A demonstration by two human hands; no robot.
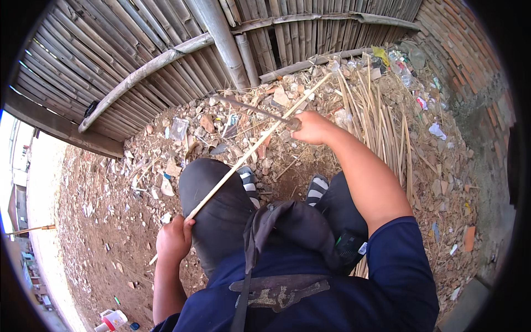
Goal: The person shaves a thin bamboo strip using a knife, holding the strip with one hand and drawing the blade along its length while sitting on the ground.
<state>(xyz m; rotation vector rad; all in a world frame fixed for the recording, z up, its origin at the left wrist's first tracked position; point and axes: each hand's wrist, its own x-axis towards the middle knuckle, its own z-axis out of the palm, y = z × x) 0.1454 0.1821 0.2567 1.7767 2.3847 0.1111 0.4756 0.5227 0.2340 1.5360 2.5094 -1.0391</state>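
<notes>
Rubble and straw cover the ground (110, 221) before a bamboo fence (138, 50). The left hand (173, 239), fingers closed, grips the near end of a long thin stick (249, 152) slanting across the knee (213, 193) toward the far right. The right hand (312, 127), fingers closed, holds a blade (249, 108) against that stick. A white bottle with red label (112, 320) lies near left; plastic bottles and wrappers (398, 63) sit far right beside a bundle of sticks (381, 122).
</notes>
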